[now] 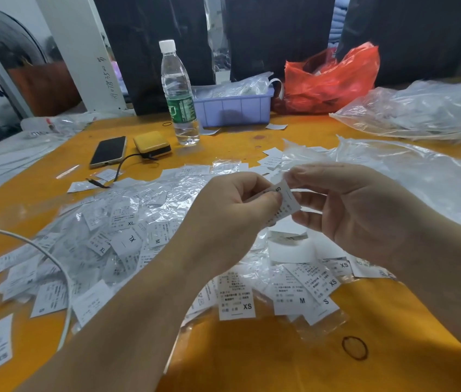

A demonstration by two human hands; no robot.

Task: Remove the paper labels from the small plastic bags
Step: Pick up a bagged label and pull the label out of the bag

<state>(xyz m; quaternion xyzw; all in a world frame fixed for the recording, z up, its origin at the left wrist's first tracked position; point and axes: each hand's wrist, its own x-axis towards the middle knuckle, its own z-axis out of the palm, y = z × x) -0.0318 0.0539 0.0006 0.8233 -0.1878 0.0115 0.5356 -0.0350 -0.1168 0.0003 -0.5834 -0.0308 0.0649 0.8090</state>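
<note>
Tray [233, 108] holds bagged labels [232, 89].

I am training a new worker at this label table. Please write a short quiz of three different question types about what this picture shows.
1. True or false: the water bottle lies on its side.
2. Which letter is printed on the label held between the left hand and the right hand? A) S B) L C) XXL
3. What colour is the tray behind the bottle?

Key: 1 false, it stands upright. 2 A. 3 Purple.
</note>
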